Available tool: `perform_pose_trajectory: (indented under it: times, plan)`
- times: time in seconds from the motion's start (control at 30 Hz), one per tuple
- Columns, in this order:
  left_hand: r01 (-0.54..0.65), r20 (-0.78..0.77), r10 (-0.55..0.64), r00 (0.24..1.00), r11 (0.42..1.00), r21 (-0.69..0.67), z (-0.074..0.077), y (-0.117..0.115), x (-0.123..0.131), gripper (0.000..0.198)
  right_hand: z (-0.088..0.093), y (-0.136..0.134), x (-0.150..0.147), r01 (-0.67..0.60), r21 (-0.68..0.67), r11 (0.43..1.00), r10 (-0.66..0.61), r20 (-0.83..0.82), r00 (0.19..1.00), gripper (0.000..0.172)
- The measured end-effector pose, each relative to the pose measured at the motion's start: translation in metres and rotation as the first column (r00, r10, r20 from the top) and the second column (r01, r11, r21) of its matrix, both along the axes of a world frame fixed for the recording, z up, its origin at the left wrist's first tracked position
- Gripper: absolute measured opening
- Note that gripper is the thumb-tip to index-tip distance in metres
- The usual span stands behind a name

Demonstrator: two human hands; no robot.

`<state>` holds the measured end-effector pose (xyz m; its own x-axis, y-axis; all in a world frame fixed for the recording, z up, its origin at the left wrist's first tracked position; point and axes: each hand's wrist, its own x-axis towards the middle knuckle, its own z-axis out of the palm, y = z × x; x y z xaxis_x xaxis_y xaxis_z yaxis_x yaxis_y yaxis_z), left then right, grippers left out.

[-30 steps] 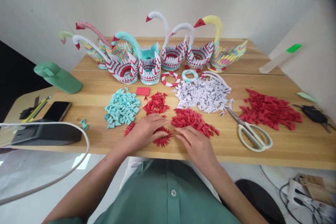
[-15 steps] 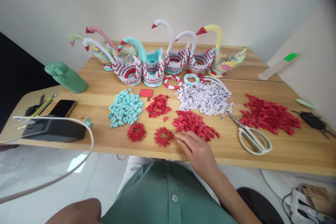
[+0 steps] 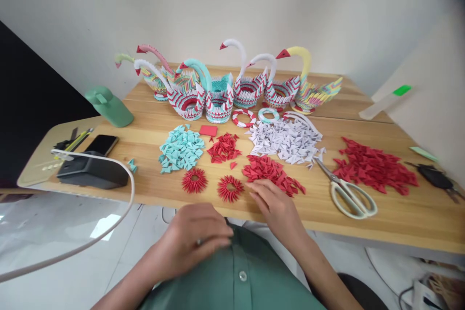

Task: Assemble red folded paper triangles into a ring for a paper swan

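My right hand (image 3: 276,205) lies flat on the wooden table (image 3: 399,213) near its front edge. Its fingers are stretched out, the tips at the near edge of a pile of red folded paper triangles (image 3: 271,170). Left of those fingertips sit two red spiky paper rings (image 3: 230,188) (image 3: 194,180). My left hand (image 3: 196,241) is off the table and rests against my green shirt (image 3: 240,281), fingers laid flat with nothing visible in them.
Piles of teal (image 3: 181,149), small red (image 3: 224,147), white (image 3: 286,136) and large red (image 3: 374,169) paper triangles cover the middle. White scissors (image 3: 348,193) lie to the right. Several paper swans (image 3: 218,94) stand at the back. Phone (image 3: 103,144), black box (image 3: 92,174) and white cable (image 3: 125,203) sit left.
My left hand has left the red rings, dropped off the table and come back up onto my shirt. The right hand has stayed put; the view has shifted left.
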<state>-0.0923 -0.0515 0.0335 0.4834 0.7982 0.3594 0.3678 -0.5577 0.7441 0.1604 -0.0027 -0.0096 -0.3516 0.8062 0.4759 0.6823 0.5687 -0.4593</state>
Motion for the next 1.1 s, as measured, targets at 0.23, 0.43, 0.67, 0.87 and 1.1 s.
perform_pose_trajectory:
  times: [0.23,0.43,0.67,0.87,1.1]
  plan:
    - [-0.195,0.073,0.19,0.979,0.978,0.072,-0.039,0.018,0.019,0.012,-0.007,-0.005,-0.004,-0.035,-0.099,0.994,0.038,0.032,0.999,0.021]
    - [-0.287,-0.074,0.31,0.948,0.931,0.226,-0.052,0.024,0.023,0.018,-0.016,-0.004,-0.007,0.014,-0.082,0.997,-0.009,0.063,0.998,0.026]
    - [-0.259,-0.192,0.307,0.932,0.936,0.239,-0.062,0.04,0.035,0.029,-0.018,0.003,-0.008,0.041,-0.064,0.997,-0.031,0.144,0.989,0.03]
    - [-0.232,-0.185,0.269,0.945,0.953,0.197,-0.066,0.042,0.036,0.029,-0.018,0.007,-0.01,0.029,-0.096,0.995,-0.015,0.139,0.99,0.031]
    - [-0.215,-0.161,0.247,0.956,0.958,0.192,-0.067,0.043,0.035,0.028,-0.017,0.009,-0.012,0.034,-0.112,0.993,-0.015,0.167,0.986,0.033]
